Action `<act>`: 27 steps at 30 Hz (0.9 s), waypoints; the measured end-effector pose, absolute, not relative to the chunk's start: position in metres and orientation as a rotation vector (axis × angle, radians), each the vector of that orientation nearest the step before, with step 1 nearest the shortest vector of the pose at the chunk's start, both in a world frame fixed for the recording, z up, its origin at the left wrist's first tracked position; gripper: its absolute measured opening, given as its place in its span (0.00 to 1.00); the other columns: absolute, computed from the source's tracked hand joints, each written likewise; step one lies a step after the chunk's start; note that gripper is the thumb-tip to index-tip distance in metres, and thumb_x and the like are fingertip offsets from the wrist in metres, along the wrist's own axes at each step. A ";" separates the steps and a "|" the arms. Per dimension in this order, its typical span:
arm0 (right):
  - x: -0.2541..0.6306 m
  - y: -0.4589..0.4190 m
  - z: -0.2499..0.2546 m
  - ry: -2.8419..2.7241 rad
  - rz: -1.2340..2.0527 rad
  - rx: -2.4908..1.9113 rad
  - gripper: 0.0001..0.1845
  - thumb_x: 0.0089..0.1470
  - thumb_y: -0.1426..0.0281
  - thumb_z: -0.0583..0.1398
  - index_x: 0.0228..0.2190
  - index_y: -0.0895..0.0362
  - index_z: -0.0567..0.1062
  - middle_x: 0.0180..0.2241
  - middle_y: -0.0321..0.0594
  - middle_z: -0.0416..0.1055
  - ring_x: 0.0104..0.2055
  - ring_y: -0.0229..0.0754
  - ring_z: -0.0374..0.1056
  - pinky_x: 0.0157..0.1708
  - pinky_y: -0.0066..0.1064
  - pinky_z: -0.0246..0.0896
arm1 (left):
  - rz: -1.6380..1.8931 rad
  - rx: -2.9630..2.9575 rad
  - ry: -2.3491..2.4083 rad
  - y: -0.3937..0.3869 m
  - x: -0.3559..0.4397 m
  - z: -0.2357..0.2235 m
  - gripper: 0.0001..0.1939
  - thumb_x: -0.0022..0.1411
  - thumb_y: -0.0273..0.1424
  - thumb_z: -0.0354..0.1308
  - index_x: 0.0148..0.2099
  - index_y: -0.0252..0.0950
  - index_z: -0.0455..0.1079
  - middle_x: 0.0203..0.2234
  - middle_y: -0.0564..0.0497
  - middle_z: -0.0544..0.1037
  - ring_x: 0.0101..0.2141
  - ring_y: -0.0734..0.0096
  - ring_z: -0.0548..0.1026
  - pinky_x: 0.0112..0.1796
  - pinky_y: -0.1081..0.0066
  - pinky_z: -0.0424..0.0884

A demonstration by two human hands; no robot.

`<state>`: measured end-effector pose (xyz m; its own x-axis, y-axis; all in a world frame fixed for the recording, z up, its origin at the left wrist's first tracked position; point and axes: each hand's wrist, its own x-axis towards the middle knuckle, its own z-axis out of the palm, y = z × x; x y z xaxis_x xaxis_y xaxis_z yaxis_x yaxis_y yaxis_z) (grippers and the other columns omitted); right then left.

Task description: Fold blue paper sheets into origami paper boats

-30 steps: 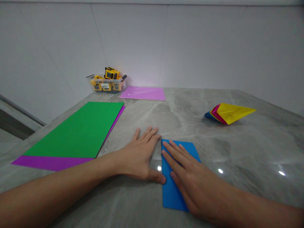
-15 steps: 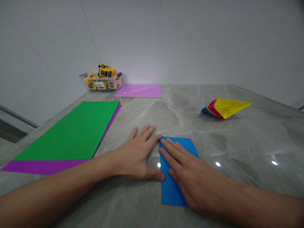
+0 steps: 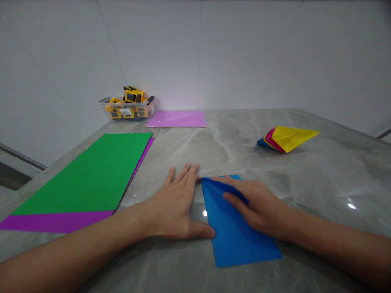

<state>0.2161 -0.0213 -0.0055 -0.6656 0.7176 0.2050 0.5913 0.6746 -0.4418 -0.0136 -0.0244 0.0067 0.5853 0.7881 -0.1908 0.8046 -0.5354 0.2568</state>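
Observation:
A sheet of blue paper [image 3: 232, 232] lies on the grey table in front of me, its upper part folded with a crease running from the top left corner. My right hand [image 3: 259, 203] grips a raised layer of it, thumb on the near side and fingers behind, and covers part of the fold. Spread flat on the table, my left hand [image 3: 177, 207] rests beside the paper. Its index fingertip is at the top left corner and its thumb tip meets the left edge.
A green sheet [image 3: 88, 175] overlaps a purple sheet [image 3: 58, 221] at the left. Farther back are a clear box [image 3: 125, 110] with yellow toy vehicles and a pink sheet pack [image 3: 177, 119]. A folded yellow, pink and blue paper piece [image 3: 293, 138] sits at the right, near the wall.
My right hand has gone from lying flat on the narrow blue paper to gripping a layer, and the paper now spreads wider to the right. The left hand stays nearly in place.

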 end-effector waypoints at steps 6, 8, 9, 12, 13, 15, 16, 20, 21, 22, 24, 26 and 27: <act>0.214 -0.018 -0.005 -2.397 0.604 -1.163 0.20 0.63 0.68 0.47 0.49 0.58 0.72 0.40 0.45 0.78 0.39 0.46 0.74 0.40 0.39 0.68 | -0.054 2.565 1.293 -0.026 -0.016 0.004 0.59 0.49 0.66 0.47 0.67 0.25 0.47 0.67 0.31 0.37 0.65 0.40 0.39 0.60 0.40 0.40; 0.213 -0.018 -0.003 -2.378 0.629 -1.214 0.18 0.62 0.67 0.48 0.43 0.58 0.74 0.33 0.43 0.78 0.32 0.44 0.73 0.34 0.35 0.66 | -0.044 2.595 1.295 -0.028 -0.016 0.002 0.57 0.50 0.66 0.45 0.68 0.26 0.46 0.67 0.32 0.39 0.65 0.39 0.40 0.60 0.40 0.41; 0.213 -0.017 -0.003 -2.370 0.626 -1.241 0.18 0.62 0.66 0.48 0.39 0.58 0.75 0.29 0.42 0.77 0.29 0.43 0.72 0.30 0.33 0.65 | -0.041 2.613 1.293 -0.030 -0.016 0.002 0.57 0.51 0.66 0.44 0.68 0.26 0.46 0.67 0.32 0.39 0.65 0.39 0.40 0.60 0.40 0.42; 0.214 -0.015 -0.003 -2.339 0.620 -1.315 0.18 0.62 0.64 0.48 0.29 0.58 0.73 0.22 0.39 0.72 0.23 0.40 0.67 0.25 0.30 0.58 | -0.050 2.670 1.288 -0.034 -0.016 0.000 0.54 0.54 0.64 0.41 0.69 0.27 0.44 0.67 0.34 0.40 0.65 0.39 0.40 0.60 0.40 0.43; 0.214 -0.015 -0.003 -2.329 0.625 -1.319 0.18 0.62 0.64 0.49 0.27 0.58 0.72 0.21 0.38 0.70 0.23 0.40 0.66 0.24 0.30 0.56 | -0.054 2.685 1.290 -0.035 -0.016 0.000 0.54 0.55 0.64 0.41 0.69 0.27 0.43 0.67 0.34 0.40 0.65 0.39 0.41 0.60 0.41 0.43; 0.214 -0.014 -0.002 -2.324 0.630 -1.317 0.17 0.62 0.65 0.49 0.26 0.57 0.70 0.20 0.37 0.69 0.22 0.39 0.64 0.23 0.30 0.54 | -0.061 2.704 1.292 -0.036 -0.017 0.000 0.53 0.56 0.63 0.41 0.69 0.27 0.42 0.67 0.34 0.40 0.65 0.39 0.41 0.60 0.41 0.43; 0.214 -0.014 -0.002 -2.328 0.624 -1.318 0.17 0.62 0.65 0.49 0.25 0.57 0.70 0.20 0.37 0.69 0.22 0.39 0.64 0.23 0.30 0.54 | -0.064 2.708 1.291 -0.036 -0.017 0.000 0.53 0.56 0.63 0.40 0.69 0.27 0.41 0.67 0.34 0.40 0.65 0.39 0.41 0.60 0.41 0.44; 0.213 -0.014 -0.001 -2.368 0.598 -1.331 0.17 0.62 0.66 0.49 0.27 0.58 0.72 0.24 0.41 0.73 0.27 0.43 0.69 0.26 0.32 0.60 | -0.055 2.707 1.276 -0.033 -0.017 0.003 0.54 0.55 0.64 0.41 0.70 0.28 0.42 0.67 0.34 0.42 0.65 0.38 0.43 0.59 0.40 0.46; 0.214 -0.014 -0.001 -2.381 0.598 -1.304 0.17 0.62 0.67 0.48 0.30 0.58 0.73 0.28 0.43 0.75 0.30 0.44 0.71 0.29 0.33 0.63 | -0.042 2.705 1.272 -0.032 -0.018 0.003 0.54 0.54 0.64 0.41 0.69 0.28 0.42 0.67 0.34 0.42 0.65 0.38 0.44 0.59 0.40 0.47; 0.214 -0.014 -0.003 -2.395 0.591 -1.261 0.16 0.62 0.67 0.48 0.34 0.59 0.74 0.32 0.45 0.77 0.34 0.46 0.73 0.33 0.35 0.66 | -0.024 2.702 1.267 -0.031 -0.018 0.004 0.55 0.53 0.65 0.43 0.69 0.29 0.43 0.67 0.34 0.44 0.65 0.38 0.45 0.59 0.41 0.48; 0.215 -0.015 -0.007 -2.428 0.551 -1.153 0.18 0.62 0.70 0.47 0.44 0.59 0.73 0.42 0.48 0.76 0.44 0.48 0.73 0.44 0.41 0.68 | 0.020 2.694 1.261 -0.029 -0.019 0.004 0.55 0.51 0.65 0.45 0.69 0.31 0.45 0.67 0.35 0.47 0.64 0.37 0.47 0.58 0.41 0.50; 0.215 -0.018 -0.011 -2.469 0.481 -1.047 0.21 0.61 0.73 0.47 0.53 0.60 0.68 0.50 0.50 0.72 0.52 0.48 0.70 0.51 0.44 0.65 | 0.065 2.687 1.256 -0.027 -0.019 0.004 0.55 0.50 0.65 0.47 0.69 0.33 0.47 0.66 0.36 0.49 0.64 0.37 0.48 0.58 0.40 0.51; 0.215 -0.019 -0.013 -2.492 0.452 -1.002 0.24 0.60 0.74 0.47 0.56 0.60 0.65 0.53 0.51 0.70 0.55 0.48 0.67 0.53 0.45 0.64 | 0.082 2.685 1.253 -0.026 -0.019 0.003 0.55 0.49 0.66 0.48 0.68 0.33 0.47 0.66 0.37 0.50 0.64 0.36 0.48 0.58 0.40 0.51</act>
